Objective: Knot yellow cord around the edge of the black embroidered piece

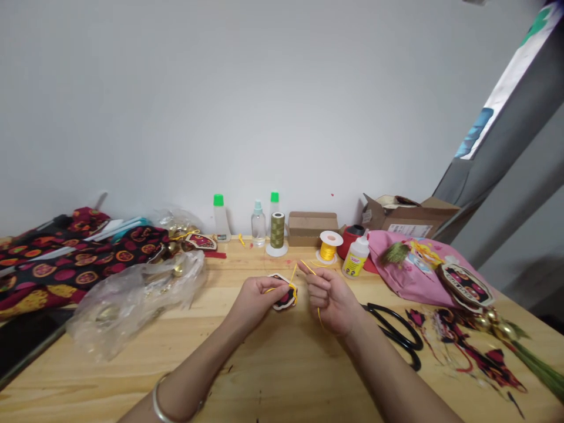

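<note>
Near the middle of the table, my left hand (259, 302) pinches a small dark fabric patch (284, 298) with a pale edge. Yellow cord (294, 275) is looped at the patch's right side, and a length of it runs up to my right hand (331, 294). The right fingers are closed on this cord, and a loose end hangs below the palm. Behind the right hand stands a white spool of yellow cord (328, 249). My left fingers hide part of the patch.
Black-handled scissors (396, 332) and fabric scraps (480, 352) lie to the right, near a pink bag (408, 264). A glue bottle (356, 257), an olive thread spool (277, 232) and a cardboard box (312, 229) stand behind. Left are a plastic bag (132, 305) and patterned cloth (97, 252).
</note>
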The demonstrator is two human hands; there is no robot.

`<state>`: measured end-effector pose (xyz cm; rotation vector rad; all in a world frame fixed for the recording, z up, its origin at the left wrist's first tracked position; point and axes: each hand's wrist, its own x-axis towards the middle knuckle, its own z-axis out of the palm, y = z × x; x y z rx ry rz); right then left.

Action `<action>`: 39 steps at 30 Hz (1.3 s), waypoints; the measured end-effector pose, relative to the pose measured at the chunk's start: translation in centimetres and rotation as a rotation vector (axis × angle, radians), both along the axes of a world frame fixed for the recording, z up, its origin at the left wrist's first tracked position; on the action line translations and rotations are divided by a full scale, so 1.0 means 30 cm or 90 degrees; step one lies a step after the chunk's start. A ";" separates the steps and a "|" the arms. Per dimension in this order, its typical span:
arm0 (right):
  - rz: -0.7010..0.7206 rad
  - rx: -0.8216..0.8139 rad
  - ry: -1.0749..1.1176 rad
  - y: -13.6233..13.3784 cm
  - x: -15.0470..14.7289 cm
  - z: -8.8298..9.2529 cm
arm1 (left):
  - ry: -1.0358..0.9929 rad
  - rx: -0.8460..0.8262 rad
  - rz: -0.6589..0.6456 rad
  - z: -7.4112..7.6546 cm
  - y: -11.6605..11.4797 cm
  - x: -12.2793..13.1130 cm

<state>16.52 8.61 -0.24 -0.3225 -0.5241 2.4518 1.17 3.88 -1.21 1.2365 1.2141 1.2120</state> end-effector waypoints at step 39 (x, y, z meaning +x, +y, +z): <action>-0.362 1.102 -0.878 -0.071 -0.056 0.002 | -0.012 -0.027 0.043 0.017 -0.009 0.001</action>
